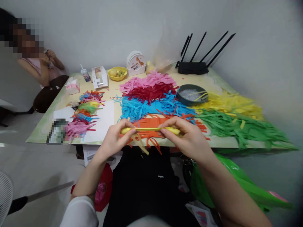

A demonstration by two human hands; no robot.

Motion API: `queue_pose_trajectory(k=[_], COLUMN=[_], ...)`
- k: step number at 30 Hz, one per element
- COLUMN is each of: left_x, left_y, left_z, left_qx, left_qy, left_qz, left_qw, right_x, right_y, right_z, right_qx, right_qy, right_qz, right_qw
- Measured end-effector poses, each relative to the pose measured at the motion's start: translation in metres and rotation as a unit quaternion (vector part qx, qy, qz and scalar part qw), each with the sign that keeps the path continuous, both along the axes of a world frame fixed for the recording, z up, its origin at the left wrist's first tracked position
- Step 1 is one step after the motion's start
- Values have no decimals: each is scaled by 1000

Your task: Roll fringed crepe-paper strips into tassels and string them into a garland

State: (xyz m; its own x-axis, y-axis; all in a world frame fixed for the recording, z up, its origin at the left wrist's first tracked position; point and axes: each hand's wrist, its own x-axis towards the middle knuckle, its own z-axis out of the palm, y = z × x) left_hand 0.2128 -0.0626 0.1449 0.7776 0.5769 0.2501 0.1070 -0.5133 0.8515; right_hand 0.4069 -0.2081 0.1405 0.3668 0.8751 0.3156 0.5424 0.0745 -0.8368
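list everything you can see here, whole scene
yellow strip: one, yellow, stretched between both hands
orange fringe: one sheet, orange, table's near edge, under the hands
blue fringe: one pile, blue, table middle
red fringe: one pile, dark red, behind the blue
pink fringe: one pile, pink, behind the red
yellow fringe: one pile, yellow, right side
green fringe: one pile, green, near right
dish: one, dark grey, right of the blue
router: one, black, far edge
bowl: one, yellow, far side, holds fruit
tassels: several, mixed colours, left side
other person: one, pink top, far left
left hand: one, pinches the strip's left end
right hand: one, pinches its right end
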Motion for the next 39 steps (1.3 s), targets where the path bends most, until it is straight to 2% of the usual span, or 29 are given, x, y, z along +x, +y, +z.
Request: queue_pose_trajectory(k=[3,6,11,16,18,20,23,25,27,30,32,34,36,39], left_x=[-1,0,6,11,8,1,-9,-10,-7,3,7,9,9,8], left_y=[-1,0,2,-3,-2,0,4,3,0,-7,-9,-8,-5,-1], left_z=[-4,-8,-12,-18,-22,-20,-6,7,17,22,20,16,12,6], left_qx=[-139,-221,-312,-346,-319,-263,-96,28,95,85,67,88,163,307], left_qy=[-46,-91,-152,-155,-152,-118,-43,-27,-23,12,34,46,43,7], left_qz=[-32,-47,-56,-12,-8,-40,-103,-111,-125,-172,-178,-168,-146,-124], left_qw=[989,970,936,925,935,957,989,993,987,981,981,981,975,943], right_x=[-2,-3,-2,-3,-4,-3,-1,-1,-3,-6,-5,-1,5,14], right_y=[2,4,8,13,12,8,2,1,1,0,-3,-7,-10,-4], right_z=[-2,-6,-13,-19,-18,-15,-4,5,13,17,16,16,18,25], right_qx=[23,43,52,58,59,69,109,137,151,156,157,143,87,-28], right_qy=[149,208,280,327,306,238,66,-37,-97,-130,-136,-143,-145,-79], right_qz=[40,49,63,64,54,63,104,139,168,182,181,188,192,184], right_qw=[988,976,956,941,949,967,986,980,969,962,961,961,967,979])
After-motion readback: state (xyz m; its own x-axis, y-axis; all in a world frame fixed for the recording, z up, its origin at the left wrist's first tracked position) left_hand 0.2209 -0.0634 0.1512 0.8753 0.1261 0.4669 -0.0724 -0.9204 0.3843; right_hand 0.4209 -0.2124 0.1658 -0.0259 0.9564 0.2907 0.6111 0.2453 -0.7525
